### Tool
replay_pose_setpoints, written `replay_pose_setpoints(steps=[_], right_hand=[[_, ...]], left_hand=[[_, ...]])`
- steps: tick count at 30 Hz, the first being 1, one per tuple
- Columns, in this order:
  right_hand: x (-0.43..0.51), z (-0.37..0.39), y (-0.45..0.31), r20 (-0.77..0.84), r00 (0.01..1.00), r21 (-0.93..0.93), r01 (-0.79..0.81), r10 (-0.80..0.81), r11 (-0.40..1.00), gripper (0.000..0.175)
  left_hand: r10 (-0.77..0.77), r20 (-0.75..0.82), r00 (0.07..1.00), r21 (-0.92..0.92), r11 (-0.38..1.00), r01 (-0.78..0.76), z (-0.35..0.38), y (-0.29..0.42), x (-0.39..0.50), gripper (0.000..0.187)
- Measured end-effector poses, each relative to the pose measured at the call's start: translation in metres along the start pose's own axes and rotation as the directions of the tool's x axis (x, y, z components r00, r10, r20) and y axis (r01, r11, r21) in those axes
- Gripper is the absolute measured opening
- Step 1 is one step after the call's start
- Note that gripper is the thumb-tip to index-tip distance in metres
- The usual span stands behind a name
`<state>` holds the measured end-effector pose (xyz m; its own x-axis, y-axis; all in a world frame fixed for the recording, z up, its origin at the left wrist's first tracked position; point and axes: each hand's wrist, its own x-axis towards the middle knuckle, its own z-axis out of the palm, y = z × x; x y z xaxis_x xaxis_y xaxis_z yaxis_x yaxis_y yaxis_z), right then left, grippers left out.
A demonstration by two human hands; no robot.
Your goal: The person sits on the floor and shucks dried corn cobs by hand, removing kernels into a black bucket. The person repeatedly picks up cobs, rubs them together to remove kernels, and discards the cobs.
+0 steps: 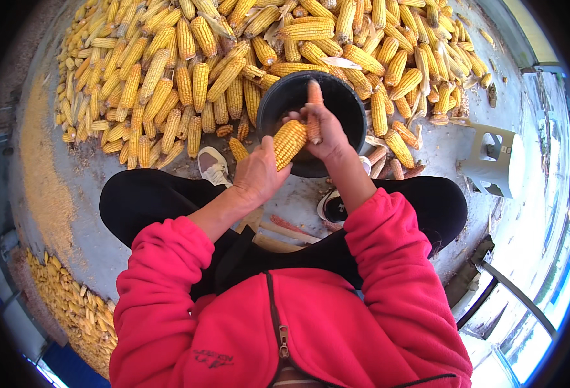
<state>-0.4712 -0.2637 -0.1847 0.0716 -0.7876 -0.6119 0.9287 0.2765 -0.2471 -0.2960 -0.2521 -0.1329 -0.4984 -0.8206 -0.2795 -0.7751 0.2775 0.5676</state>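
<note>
My left hand [261,169] grips a yellow ear of corn [291,140] from below, its rows still full of kernels on the side I see. In my right hand [328,128] is a bare reddish corn cob [315,93], held nearly upright against the ear's right side. Both hands are over the near part of a round black bucket [353,116] on the floor between my feet. Shadow and my hands hide most of the bucket's inside.
Beyond the bucket spreads a large heap of corn ears [159,82]. Stripped cobs [396,169] lie right of the bucket. A light plastic stool [493,160] stands at the right. Loose kernels [47,184] cover the floor at left, near another corn pile [76,310].
</note>
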Motion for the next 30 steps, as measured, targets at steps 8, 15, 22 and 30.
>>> replay_pose_setpoints(steps=[8,15,22,30], right_hand=[[-0.025,0.013,0.001,0.264,0.961,-0.107,0.116,-0.084,0.988,0.02],[-0.027,0.021,0.005,0.106,0.991,-0.164,0.099,-0.082,0.981,0.022],[-0.029,0.017,0.003,0.168,0.98,-0.185,0.133,-0.103,0.974,0.02],[-0.021,0.013,0.011,0.002,0.992,-0.204,0.126,-0.129,0.971,0.018]], left_hand=[[-0.046,0.164,0.985,-0.491,0.863,0.122,-0.008,-0.01,-0.002,0.053],[0.034,0.038,0.999,-0.272,0.962,-0.022,-0.013,-0.001,-0.007,0.048],[0.006,0.007,1.0,-0.055,0.998,-0.005,-0.021,0.002,-0.003,0.049],[0.096,0.03,0.995,0.133,0.986,-0.099,-0.017,0.008,-0.006,0.048]])
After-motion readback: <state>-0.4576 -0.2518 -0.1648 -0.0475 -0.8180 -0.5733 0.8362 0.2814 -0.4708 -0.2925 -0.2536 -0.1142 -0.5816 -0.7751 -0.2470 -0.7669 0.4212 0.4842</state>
